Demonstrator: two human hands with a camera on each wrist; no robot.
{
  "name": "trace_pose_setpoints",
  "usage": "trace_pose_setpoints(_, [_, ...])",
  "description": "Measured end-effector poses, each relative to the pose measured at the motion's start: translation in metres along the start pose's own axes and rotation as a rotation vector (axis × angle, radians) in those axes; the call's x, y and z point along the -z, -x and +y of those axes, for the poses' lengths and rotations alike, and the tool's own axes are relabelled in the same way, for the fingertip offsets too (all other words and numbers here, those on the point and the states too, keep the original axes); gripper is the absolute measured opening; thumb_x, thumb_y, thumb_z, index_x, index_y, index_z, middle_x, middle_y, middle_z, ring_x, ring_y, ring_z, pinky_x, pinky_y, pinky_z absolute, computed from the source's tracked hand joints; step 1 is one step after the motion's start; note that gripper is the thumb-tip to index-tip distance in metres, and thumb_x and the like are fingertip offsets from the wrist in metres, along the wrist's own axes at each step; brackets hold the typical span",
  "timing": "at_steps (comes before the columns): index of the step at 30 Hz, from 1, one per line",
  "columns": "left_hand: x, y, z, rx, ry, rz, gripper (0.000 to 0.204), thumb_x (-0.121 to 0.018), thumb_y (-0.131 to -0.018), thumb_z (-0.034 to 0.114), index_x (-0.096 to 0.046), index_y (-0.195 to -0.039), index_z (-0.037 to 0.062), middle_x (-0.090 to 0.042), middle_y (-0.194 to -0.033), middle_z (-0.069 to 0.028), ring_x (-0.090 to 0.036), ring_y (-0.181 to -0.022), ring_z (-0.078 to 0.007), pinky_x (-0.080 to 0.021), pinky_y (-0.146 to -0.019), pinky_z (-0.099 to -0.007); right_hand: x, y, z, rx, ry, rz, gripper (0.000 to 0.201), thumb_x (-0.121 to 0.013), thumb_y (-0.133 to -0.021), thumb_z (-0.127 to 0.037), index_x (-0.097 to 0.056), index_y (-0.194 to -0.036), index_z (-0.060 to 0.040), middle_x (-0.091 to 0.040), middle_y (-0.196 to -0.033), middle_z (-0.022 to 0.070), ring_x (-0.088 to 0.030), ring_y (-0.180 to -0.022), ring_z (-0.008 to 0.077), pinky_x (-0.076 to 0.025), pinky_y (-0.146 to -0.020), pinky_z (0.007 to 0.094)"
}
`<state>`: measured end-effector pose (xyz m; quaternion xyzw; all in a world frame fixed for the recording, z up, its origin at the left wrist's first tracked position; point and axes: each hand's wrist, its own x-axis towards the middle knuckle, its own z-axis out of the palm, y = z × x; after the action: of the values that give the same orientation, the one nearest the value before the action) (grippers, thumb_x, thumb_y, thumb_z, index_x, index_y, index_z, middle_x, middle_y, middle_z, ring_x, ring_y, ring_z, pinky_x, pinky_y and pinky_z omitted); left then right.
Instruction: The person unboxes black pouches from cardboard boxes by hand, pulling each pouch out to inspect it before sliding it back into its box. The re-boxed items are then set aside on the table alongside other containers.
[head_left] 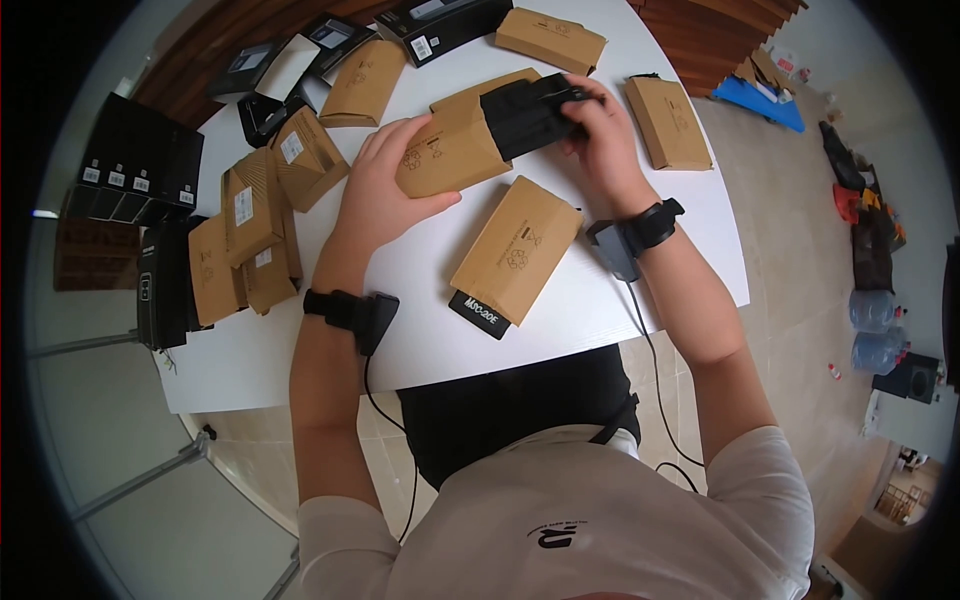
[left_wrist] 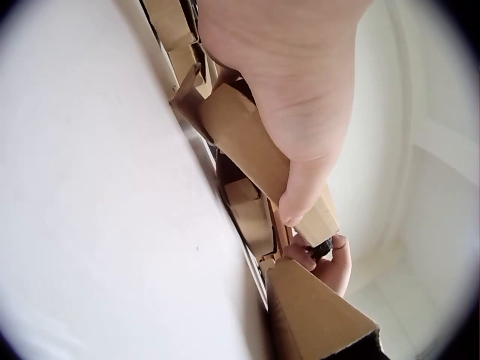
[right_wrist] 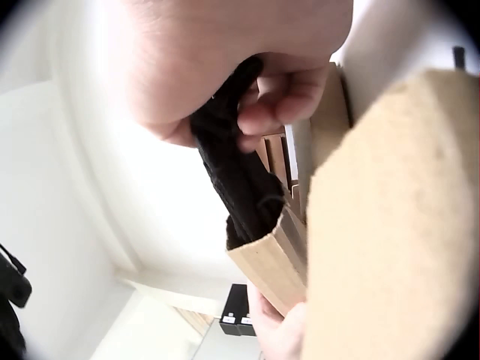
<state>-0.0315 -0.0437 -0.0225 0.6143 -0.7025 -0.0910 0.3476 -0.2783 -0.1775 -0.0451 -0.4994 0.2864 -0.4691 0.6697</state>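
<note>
While the left hand (head_left: 388, 192) grips a cardboard box (head_left: 452, 152), thumb along the near edge and fingers over the far side, the right hand (head_left: 606, 142) holds a black item (head_left: 522, 118) with its fingers curled about the outer end. The black item lies between the two hands, its other end within the open mouth of the cardboard box, as the right-wrist view shows; the box itself is held over the bench (head_left: 420, 352). The step in hand appears to be passing the item through that mouth; whether inward or outward cannot be told. The next move would seem to call for a steady left grip and a straight motion along the box's length, lest the cardboard edge catch. Nearer the person's body lies a second box (head_left: 522, 245), a black end (head_left: 479, 313) protruding from it. To the right rests a third box (head_left: 672, 122); to the left are a group of brown boxes (head_left: 252, 210) and upright black boxes (head_left: 135, 160).
</note>
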Motion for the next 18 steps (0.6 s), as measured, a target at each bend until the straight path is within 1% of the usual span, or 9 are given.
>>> trace_pose_setpoints(1, [-0.001, 0.0, -0.001, 0.004, 0.034, 0.019, 0.084, -0.089, -0.062, 0.022, -0.052, -0.136, 0.0072, -0.057, -0.131, -0.0127, -0.053, -0.123, -0.0311, -0.044, -0.104, -0.0421, -0.002, -0.001, -0.004, 0.011, -0.091, 0.13, 0.033, -0.056, -0.091, -0.014, -0.058, -0.122, -0.004, -0.06, -0.087, 0.0054, -0.05, -0.059, 0.0112, -0.043, -0.054, 0.0259])
trace_pose_setpoints(3, [0.0, 0.0, -0.002, 0.004, 0.065, 0.039, 0.083, -0.089, -0.063, 0.022, -0.052, -0.136, 0.0069, -0.057, -0.131, -0.0128, -0.053, -0.122, -0.031, -0.045, -0.104, -0.0418, 0.015, -0.01, 0.0, -0.016, -0.327, 0.143, 0.025, -0.052, -0.092, -0.018, -0.059, -0.112, -0.0064, -0.058, -0.083, 0.0038, -0.046, -0.058, 0.0115, -0.04, -0.055, 0.0283])
trace_pose_setpoints(4, [0.001, 0.0, -0.002, 0.032, 0.078, 0.043, 0.083, -0.089, -0.063, 0.021, -0.052, -0.136, 0.0067, -0.057, -0.131, -0.0131, -0.054, -0.122, -0.0309, -0.045, -0.103, -0.0416, 0.017, -0.011, -0.005, -0.045, -0.342, 0.165, 0.018, -0.05, -0.092, -0.021, -0.058, -0.102, -0.0092, -0.057, -0.082, 0.0025, -0.044, -0.057, 0.0124, -0.037, -0.055, 0.0295])
trace_pose_setpoints(8, [0.001, -0.001, -0.002, 0.053, 0.114, 0.047, 0.083, -0.089, -0.063, 0.021, -0.052, -0.136, 0.0061, -0.056, -0.131, -0.014, -0.054, -0.122, -0.0307, -0.046, -0.102, -0.0415, 0.02, -0.015, -0.007, -0.055, -0.379, 0.236, 0.013, -0.05, -0.092, -0.021, -0.055, -0.096, -0.0106, -0.057, -0.08, 0.0014, -0.044, -0.058, 0.0126, -0.037, -0.055, 0.0294])
trace_pose_setpoints(13, [-0.001, 0.0, -0.003, 0.035, 0.079, 0.05, 0.084, -0.089, -0.063, 0.022, -0.052, -0.136, 0.0066, -0.057, -0.131, -0.013, -0.054, -0.122, -0.0311, -0.046, -0.103, -0.042, 0.008, -0.008, -0.004, -0.017, -0.243, 0.18, 0.024, -0.053, -0.091, -0.016, -0.06, -0.113, -0.0067, -0.058, -0.079, 0.0027, -0.046, -0.057, 0.0112, -0.04, -0.055, 0.0275])
trace_pose_setpoints(14, [0.0, 0.0, -0.002, 0.026, 0.05, 0.053, 0.084, -0.089, -0.062, 0.022, -0.052, -0.136, 0.0069, -0.057, -0.131, -0.0127, -0.053, -0.123, -0.0313, -0.045, -0.103, -0.0422, 0.005, -0.006, -0.003, -0.023, -0.243, 0.181, 0.024, -0.053, -0.091, -0.016, -0.06, -0.113, -0.0067, -0.058, -0.079, 0.0027, -0.046, -0.057, 0.0112, -0.04, -0.055, 0.0275])
trace_pose_setpoints(16, [-0.001, 0.0, -0.004, 0.013, 0.027, 0.054, 0.084, -0.089, -0.062, 0.022, -0.053, -0.136, 0.0073, -0.057, -0.131, -0.0126, -0.053, -0.123, -0.0316, -0.045, -0.103, -0.0423, -0.001, -0.002, -0.003, 0.066, -0.028, 0.103, 0.032, -0.057, -0.092, -0.013, -0.06, -0.123, -0.0064, -0.061, -0.083, 0.0021, -0.049, -0.06, 0.009, -0.041, -0.056, 0.0238])
trace_pose_setpoints(17, [-0.001, 0.0, -0.004, -0.005, 0.003, 0.056, 0.084, -0.09, -0.061, 0.022, -0.053, -0.135, 0.0077, -0.057, -0.131, -0.0125, -0.053, -0.123, -0.0318, -0.045, -0.104, -0.0425, -0.003, 0.0, -0.003, 0.063, -0.028, 0.104, 0.032, -0.057, -0.092, -0.013, -0.06, -0.123, -0.0064, -0.061, -0.083, 0.0021, -0.049, -0.06, 0.009, -0.041, -0.056, 0.0238])
trace_pose_setpoints(18, [0.0, 0.0, -0.004, -0.004, 0.004, 0.054, 0.084, -0.09, -0.061, 0.022, -0.053, -0.135, 0.0077, -0.057, -0.131, -0.0125, -0.053, -0.123, -0.0318, -0.045, -0.104, -0.0425, -0.004, 0.003, -0.004, 0.096, 0.064, 0.011, 0.034, -0.059, -0.092, -0.014, -0.061, -0.125, -0.0072, -0.061, -0.085, 0.0011, -0.05, -0.062, 0.0078, -0.041, -0.056, 0.0223])
